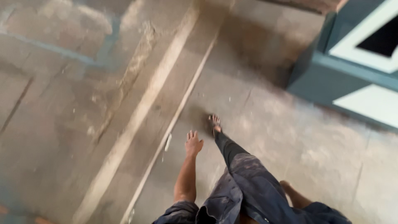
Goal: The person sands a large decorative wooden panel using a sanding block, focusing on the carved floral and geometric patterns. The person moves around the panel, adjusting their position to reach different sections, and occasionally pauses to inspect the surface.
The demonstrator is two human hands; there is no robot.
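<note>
The person is walking across a worn concrete floor (290, 137), and nothing is being carried, so as far as can be judged no handling is under way at this moment. The left hand (193, 143) swings forward, bare and released, its fingers spread and holding nothing. Of the right arm only a bit of forearm shows at the lower edge behind the leg; the right hand itself is out of view. One foot (215, 123) in a sandal steps ahead, just past the left hand.

Nearest to that hand lies a small pale scrap (168, 142) on the floor, just to the left of the hand and beside a long pale raised strip (141, 112) running diagonally. Well to the right of the hand stands a teal box-like block (327, 79) with white panels.
</note>
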